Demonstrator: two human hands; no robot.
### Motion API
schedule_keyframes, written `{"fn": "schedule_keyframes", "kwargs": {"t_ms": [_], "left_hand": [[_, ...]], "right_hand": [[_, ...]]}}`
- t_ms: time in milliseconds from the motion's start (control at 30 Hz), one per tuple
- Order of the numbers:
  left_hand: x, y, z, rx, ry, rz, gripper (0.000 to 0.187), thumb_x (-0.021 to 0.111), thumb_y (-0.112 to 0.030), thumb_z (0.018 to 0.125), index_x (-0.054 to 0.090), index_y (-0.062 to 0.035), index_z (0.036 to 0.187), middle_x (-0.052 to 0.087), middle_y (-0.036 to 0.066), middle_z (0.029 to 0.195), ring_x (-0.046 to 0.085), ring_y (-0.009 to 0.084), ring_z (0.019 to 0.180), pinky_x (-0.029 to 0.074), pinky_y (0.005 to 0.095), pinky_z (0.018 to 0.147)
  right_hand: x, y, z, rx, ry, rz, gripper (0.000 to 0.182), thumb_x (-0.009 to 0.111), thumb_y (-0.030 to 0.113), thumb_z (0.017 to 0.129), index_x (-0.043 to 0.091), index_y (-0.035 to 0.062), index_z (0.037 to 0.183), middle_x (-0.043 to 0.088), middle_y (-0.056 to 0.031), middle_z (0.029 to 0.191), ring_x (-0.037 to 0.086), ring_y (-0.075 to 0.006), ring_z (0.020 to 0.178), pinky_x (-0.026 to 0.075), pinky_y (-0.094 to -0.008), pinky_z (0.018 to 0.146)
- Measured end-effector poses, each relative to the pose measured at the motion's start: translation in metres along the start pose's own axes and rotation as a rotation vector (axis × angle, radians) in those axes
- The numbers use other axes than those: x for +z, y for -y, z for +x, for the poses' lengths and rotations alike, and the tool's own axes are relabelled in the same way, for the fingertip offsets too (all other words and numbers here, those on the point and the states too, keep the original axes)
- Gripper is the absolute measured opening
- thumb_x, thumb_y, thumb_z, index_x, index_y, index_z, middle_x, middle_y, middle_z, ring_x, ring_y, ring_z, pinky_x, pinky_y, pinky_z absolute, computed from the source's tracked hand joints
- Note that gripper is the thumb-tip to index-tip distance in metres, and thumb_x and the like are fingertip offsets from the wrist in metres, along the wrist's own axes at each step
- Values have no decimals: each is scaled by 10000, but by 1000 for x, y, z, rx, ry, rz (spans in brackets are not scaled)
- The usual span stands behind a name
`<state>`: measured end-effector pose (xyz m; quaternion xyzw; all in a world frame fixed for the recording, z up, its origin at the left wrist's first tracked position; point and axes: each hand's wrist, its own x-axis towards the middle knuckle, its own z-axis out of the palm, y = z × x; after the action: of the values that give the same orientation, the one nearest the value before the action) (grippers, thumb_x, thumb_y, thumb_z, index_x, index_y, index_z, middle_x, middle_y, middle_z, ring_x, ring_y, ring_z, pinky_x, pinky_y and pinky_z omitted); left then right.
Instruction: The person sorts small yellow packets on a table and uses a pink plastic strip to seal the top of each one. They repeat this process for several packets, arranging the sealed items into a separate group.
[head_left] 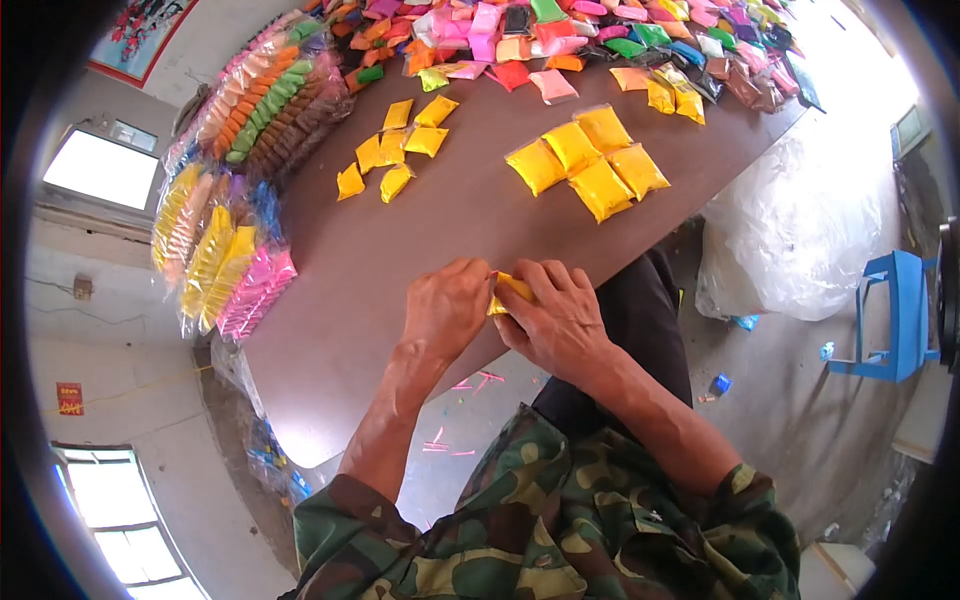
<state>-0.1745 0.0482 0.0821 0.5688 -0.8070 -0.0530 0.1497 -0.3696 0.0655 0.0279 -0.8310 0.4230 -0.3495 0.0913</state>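
Close to the table's near edge, both of my hands meet at a small yellow packet (512, 291). My right hand (556, 315) holds it, with the thumb below and the fingers over the top. My left hand (446, 303) is closed in a fist against the packet's left end; its fingertips are hidden, and a tiny reddish bit shows there. Beyond my hands, several plump yellow packets (573, 147) lie together on the brown table (330, 280). Further left, several smaller yellow packets (394, 146) lie in a loose cluster.
A heap of colourful packets (480, 35) covers the table's far end. Clear bags of sorted packets (222, 250) line the left edge. On the right stand a large translucent plastic sack (790, 230) and a blue stool (890, 310). Pink strips (437, 442) lie on the floor.
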Motion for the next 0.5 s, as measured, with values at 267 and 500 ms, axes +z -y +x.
{"fn": "schedule_keyframes", "kwargs": {"t_ms": [267, 500], "left_hand": [[-9, -4, -17, 79, -11, 72, 99, 785, -122, 1001, 718, -80, 941, 634, 88, 846, 690, 330, 715, 559, 444, 624], [1, -2, -15, 160, -68, 167, 195, 779, -142, 1025, 672, -87, 871, 593, 78, 822, 686, 281, 687, 541, 419, 587]], "right_hand": [[-1, 1, 0, 4, -2, 17, 415, 864, 257, 907, 794, 90, 1279, 659, -108, 1305, 610, -278, 1213, 467, -433, 944], [-1, -1, -1, 5, 6, 37, 432, 881, 248, 883, 792, 103, 1280, 657, -104, 1322, 620, -284, 1227, 475, -440, 946]]}}
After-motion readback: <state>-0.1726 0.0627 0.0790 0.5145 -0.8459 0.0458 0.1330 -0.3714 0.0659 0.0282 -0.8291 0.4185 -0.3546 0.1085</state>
